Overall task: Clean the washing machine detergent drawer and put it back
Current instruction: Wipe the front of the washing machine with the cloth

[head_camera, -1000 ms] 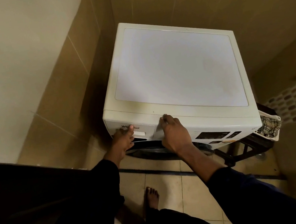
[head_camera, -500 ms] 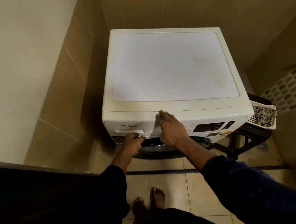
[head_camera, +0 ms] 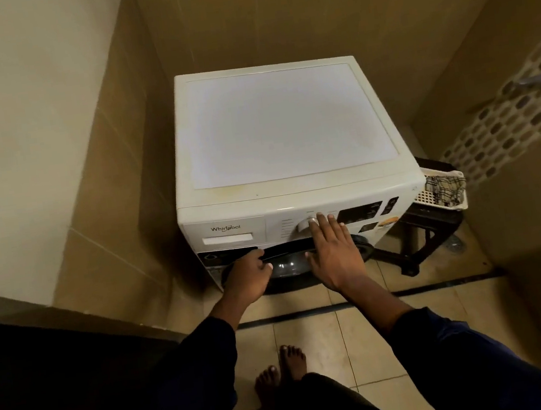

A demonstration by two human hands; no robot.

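At the washing machine (head_camera: 286, 127) front, the detergent drawer (head_camera: 228, 232) sits closed; left hand (head_camera: 249, 278) curls around the door rim (head_camera: 285, 249), right hand (head_camera: 332, 251) lies flat and empty.

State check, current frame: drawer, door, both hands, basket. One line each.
detergent drawer: shut, flush with the front panel
washer door: looks shut; latch not visible
left hand: fingers curled at the door's upper rim, holding nothing loose
right hand: open and flat, fingertips at the dial
basket: right of the machine, checked cloth inside
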